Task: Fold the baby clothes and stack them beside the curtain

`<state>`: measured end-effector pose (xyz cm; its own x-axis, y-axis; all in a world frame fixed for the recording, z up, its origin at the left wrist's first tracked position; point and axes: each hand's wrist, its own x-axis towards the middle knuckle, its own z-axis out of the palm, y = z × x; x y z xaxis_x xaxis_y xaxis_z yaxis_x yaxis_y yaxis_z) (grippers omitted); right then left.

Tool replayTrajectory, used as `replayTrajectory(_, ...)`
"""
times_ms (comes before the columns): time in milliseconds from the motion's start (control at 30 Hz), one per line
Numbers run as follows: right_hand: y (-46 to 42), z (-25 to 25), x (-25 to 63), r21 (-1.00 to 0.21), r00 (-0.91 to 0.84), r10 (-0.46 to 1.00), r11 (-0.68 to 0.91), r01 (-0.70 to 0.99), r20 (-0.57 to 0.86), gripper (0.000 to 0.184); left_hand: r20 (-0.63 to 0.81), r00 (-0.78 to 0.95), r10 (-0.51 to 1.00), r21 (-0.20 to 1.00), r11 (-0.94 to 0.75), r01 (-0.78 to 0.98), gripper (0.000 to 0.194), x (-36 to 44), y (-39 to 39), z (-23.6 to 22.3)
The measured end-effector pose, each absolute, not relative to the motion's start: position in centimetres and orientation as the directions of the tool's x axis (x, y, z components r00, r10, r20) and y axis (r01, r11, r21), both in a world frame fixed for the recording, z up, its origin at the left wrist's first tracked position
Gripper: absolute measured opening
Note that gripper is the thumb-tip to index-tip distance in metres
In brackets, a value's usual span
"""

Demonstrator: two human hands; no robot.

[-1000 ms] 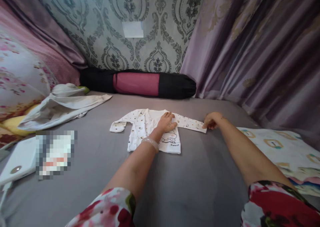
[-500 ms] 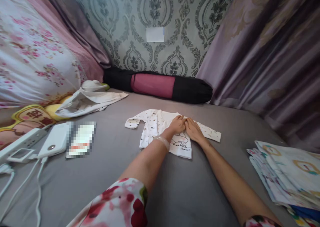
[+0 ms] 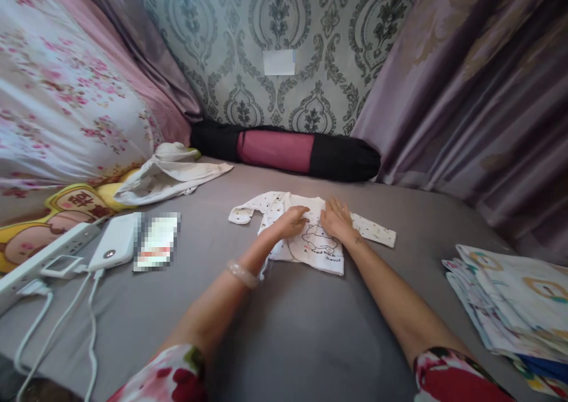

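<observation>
A small white baby shirt, printed with a cartoon car and lettering, lies spread on the grey bed sheet with both sleeves out to the sides. On its left front panel, my left hand hovers or rests lightly, fingers bent and apart from the thumb; a pale bangle circles that wrist. My right hand lies flat over the shirt's upper right, by the sleeve joint, fingers stretched out. Part of the chest is hidden under my hands.
At left are a power strip, a white power bank with cables, a blurred-out phone and a pale garment. Folded cloths are stacked at right. A black and pink roll bag lies along the wall.
My left hand has moved left and slightly down, away from my right hand, across the shirt. My right hand remains near the right sleeve, fingers more spread. The view has shifted slightly.
</observation>
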<state>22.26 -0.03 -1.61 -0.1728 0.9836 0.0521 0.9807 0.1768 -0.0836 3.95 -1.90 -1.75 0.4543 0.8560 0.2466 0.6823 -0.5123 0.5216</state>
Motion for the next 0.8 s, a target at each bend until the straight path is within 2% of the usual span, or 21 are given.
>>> replayTrajectory(100, 0.7, -2.3, 19.7, -0.171, -0.172, 0.985, 0.170, 0.971, 0.005, 0.060, 0.226, 0.398, 0.889, 0.504, -0.457, 0.733, 0.039, 0.0, -4.0, -0.9)
replayTrajectory(233, 1.6, -3.4, 18.4, -0.196, -0.105, 0.994, 0.099, 0.976, -0.020, 0.065, 0.205, 0.268, 0.941, 0.520, -0.337, 0.785, 0.036, -4.7, -5.9, -0.2)
replayTrajectory(367, 1.7, -3.1, 18.6, -0.190, -0.096, 0.995, 0.090, 0.978, -0.021, 0.064, 0.200, 0.001, 0.980, 0.547, -0.113, 0.830, 0.032, -9.4, -6.8, -0.1)
replayTrajectory(533, 1.1, -1.5, 16.2, -0.143, -0.180, 0.973, 0.201, 0.969, 0.145, 0.047, 0.093, -0.290, 0.952, 0.552, 0.193, 0.811, 0.034, -13.4, -6.3, -0.8)
replayTrajectory(633, 1.2, -0.9, 13.8, -0.157, -0.164, 0.974, 0.189, 0.969, 0.159, 0.044, 0.006, -0.355, 0.935, 0.559, 0.291, 0.776, 0.038, -13.7, -5.8, -1.0)
replayTrajectory(800, 1.9, -0.7, 11.9, -0.200, -0.083, 0.996, 0.088, 0.976, 0.033, 0.036, -0.136, -0.390, 0.911, 0.545, 0.398, 0.738, 0.038, -12.8, -5.2, -0.8)
